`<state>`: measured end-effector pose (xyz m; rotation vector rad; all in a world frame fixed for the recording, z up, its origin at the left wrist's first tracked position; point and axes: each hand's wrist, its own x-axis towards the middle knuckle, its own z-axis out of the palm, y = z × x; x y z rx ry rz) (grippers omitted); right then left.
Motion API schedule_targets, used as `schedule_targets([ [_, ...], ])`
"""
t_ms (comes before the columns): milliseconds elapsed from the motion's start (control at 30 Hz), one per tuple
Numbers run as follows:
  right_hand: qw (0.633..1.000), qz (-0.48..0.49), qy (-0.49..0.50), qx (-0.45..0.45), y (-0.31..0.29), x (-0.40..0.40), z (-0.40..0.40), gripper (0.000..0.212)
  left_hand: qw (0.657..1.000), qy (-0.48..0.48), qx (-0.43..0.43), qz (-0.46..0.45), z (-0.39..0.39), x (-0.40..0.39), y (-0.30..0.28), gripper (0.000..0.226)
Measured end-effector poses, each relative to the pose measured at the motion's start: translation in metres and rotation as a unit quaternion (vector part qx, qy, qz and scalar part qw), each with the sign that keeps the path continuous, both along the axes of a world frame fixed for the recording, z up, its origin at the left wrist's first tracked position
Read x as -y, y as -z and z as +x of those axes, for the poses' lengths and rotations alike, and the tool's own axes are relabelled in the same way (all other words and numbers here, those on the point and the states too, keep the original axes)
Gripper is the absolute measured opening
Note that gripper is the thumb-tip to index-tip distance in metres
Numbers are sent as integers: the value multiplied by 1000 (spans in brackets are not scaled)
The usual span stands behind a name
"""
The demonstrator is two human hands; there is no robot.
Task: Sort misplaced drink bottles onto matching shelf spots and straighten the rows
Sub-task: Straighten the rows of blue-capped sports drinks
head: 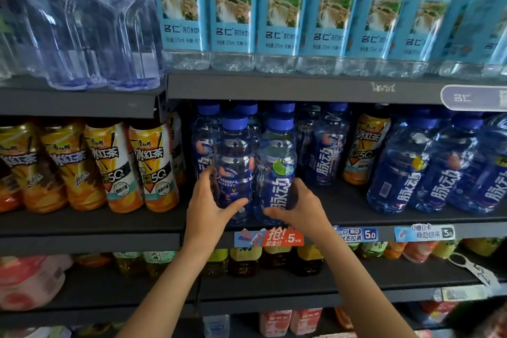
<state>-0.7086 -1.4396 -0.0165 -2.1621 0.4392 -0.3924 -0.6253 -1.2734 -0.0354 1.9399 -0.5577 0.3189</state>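
While both your arms are reaching up to the middle shelf, your left hand is gripping the lower body of a clear blue bottle with a peach label, thumb curling across its front. Your right hand is gripping the neighbouring bottle with a lime label, which reads 脉动 in white down a dark blue band. Both bottles are standing upright at the shelf's front edge, touching side by side, each with a smooth rounded plastic body and a ribbed blue cap.

Behind them more blue-capped 脉动 bottles are standing in rows. Just right of those, one orange-and-yellow iced tea bottle, lettered 冰红茶, is sitting among the blue drinks, between them and a group of larger 脉动 bottles leaning at the far right. A matching row of 冰红茶 bottles, marked 50%, is lining the shelf to the left.

Overhead, 名仁 soda water bottles are showing pale blue labels with a waterfall picture and 375ml. Beside them, clear ridged water bottles are looking blurred. Under your wrists a red price tag is reading 抢! and 5; further right, blue tags are reading 5.0.
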Motion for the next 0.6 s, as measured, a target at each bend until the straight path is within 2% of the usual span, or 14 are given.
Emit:
schedule_targets([
  [367,1000,3,7,15,8,-29,21,61,1000,23,-2,9,17,-36,-2,84],
  [600,1000,-3,16,8,13,-33,29,70,999,51,-15,2,20,-43,-1,82],
])
